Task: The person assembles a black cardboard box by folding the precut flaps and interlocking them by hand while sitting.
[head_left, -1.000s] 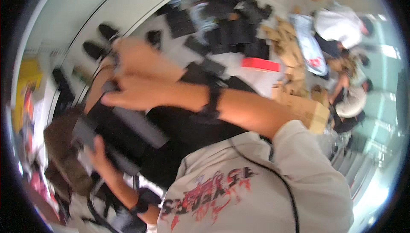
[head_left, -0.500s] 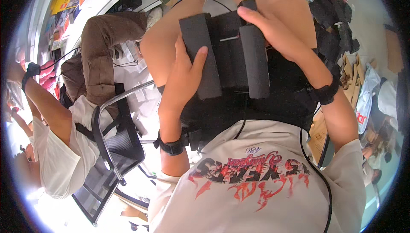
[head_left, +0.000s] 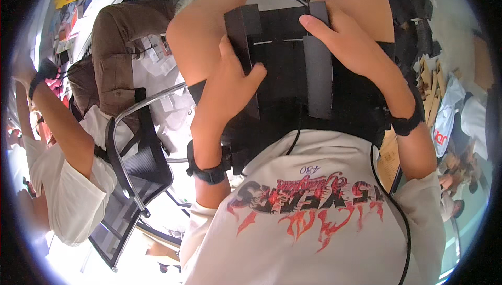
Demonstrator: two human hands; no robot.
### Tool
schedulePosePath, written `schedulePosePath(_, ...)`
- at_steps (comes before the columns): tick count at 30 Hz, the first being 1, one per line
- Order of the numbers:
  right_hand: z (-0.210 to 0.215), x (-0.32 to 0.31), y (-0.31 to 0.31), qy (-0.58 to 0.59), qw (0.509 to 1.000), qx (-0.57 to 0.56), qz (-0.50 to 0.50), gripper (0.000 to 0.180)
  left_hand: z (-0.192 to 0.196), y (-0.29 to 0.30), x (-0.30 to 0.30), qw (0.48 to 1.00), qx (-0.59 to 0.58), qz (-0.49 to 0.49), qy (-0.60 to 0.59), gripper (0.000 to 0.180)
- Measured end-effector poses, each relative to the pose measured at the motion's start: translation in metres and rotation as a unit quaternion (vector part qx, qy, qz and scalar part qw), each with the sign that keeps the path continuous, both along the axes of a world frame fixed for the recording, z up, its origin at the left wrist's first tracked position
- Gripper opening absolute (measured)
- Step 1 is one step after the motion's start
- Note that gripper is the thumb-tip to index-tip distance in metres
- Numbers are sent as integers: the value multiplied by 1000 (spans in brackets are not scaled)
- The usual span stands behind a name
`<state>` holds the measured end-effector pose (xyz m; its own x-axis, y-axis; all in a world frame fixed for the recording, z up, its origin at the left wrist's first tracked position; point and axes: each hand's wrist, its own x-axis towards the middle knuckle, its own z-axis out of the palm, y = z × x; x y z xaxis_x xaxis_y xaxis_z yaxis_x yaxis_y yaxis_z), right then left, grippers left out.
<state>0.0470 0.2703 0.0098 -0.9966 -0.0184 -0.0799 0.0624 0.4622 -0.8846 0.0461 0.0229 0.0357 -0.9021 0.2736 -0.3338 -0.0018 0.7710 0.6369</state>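
Note:
A black cardboard box [head_left: 280, 70] with folded side walls lies across my lap, its inner side facing up. My left hand [head_left: 225, 89] grips the left wall, with the thumb over the wall's inner side and the index finger along its outer side. At the far right corner my right hand [head_left: 350, 42] holds the box, thumb resting on a small upright flap [head_left: 318, 12]. The other fingers of that hand are hidden behind the right wall [head_left: 318, 76]. A thin pale line crosses the box near its far end.
To my left stands a black mesh chair [head_left: 144, 154] with a metal armrest. Another person in brown trousers [head_left: 112, 49] sits there. Brown cardboard pieces [head_left: 430, 86] and a white plastic bag [head_left: 451, 110] lie to the right. A black cable [head_left: 401, 222] runs down my shirt.
The box's side walls now stand wider apart, and the left wall has turned more edge-on. My left thumb has moved inward over that wall. Both hands keep hold of the box.

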Motion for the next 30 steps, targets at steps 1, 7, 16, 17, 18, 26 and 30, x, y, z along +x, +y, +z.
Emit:
schedulePosePath(1,-2,0,3,-36,998,52,18,57,1,1,-4,999,-2,-20,-34,78)
schedulePosePath(7,16,-5,11,-143,983,87,70,54,4,2,-5,997,-36,-16,-63,71)
schedulePosePath(16,-4,2,7,-96,984,139,49,60,-1,7,-1,996,-21,4,-86,62)
schedulePosePath(17,-8,3,6,-71,987,136,44,62,2,9,-1,996,-22,5,-89,62)
schedulePosePath(18,-7,2,6,-73,987,135,45,62,4,11,0,996,-33,5,-87,62)
schedulePosePath(26,-8,0,3,-112,974,192,51,62,-2,2,-1,993,11,41,-110,64)
schedulePosePath(30,3,4,-2,-132,973,173,73,62,-6,0,0,993,23,45,-107,56)
